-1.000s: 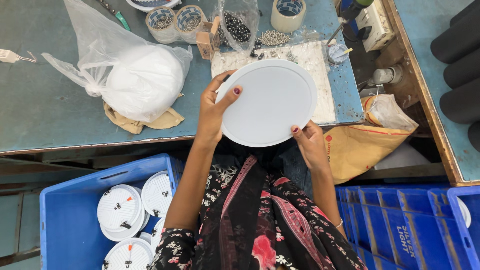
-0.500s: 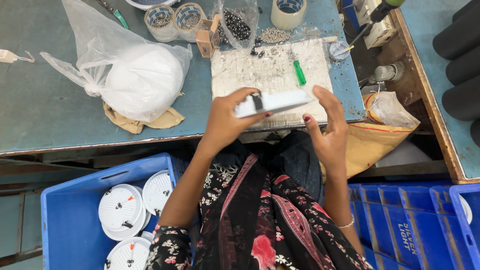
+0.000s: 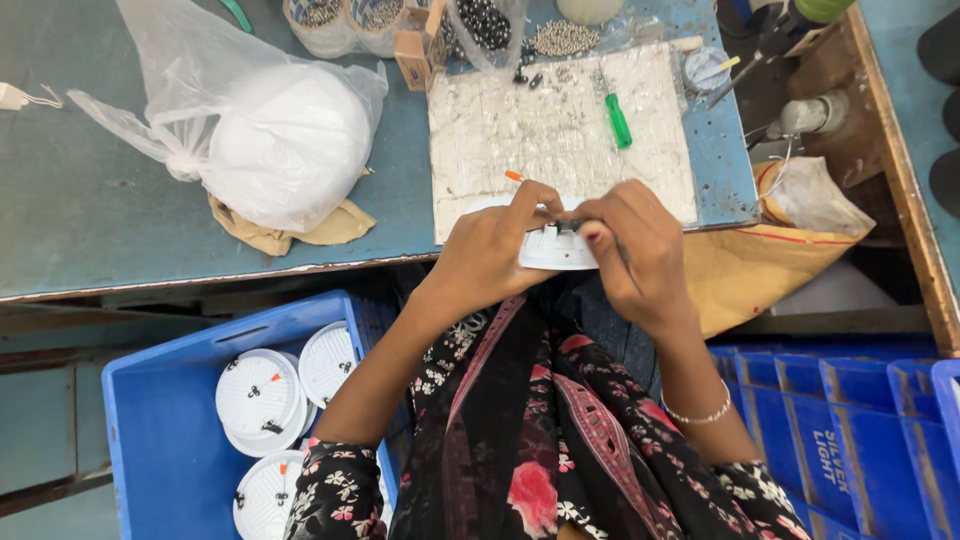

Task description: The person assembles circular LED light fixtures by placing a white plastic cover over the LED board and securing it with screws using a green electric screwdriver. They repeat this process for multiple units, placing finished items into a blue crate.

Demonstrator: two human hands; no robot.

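Both hands grip a round white disc (image 3: 556,247) at the near edge of a blue-grey workbench (image 3: 90,210): the left hand (image 3: 495,245) closed on its left side, the right hand (image 3: 630,245) pinching a small fitting at its top; a green-handled screwdriver (image 3: 618,121) lies on the white mat (image 3: 560,130) beyond, a blue crate (image 3: 160,400) of similar discs below left

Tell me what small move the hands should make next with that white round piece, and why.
Probably reach the right hand for the green screwdriver. Both hands pinch the white disc at the bench edge, fingers on a small dark fitting at its rim, and the screwdriver lies free on the white mat just beyond, near loose screws.
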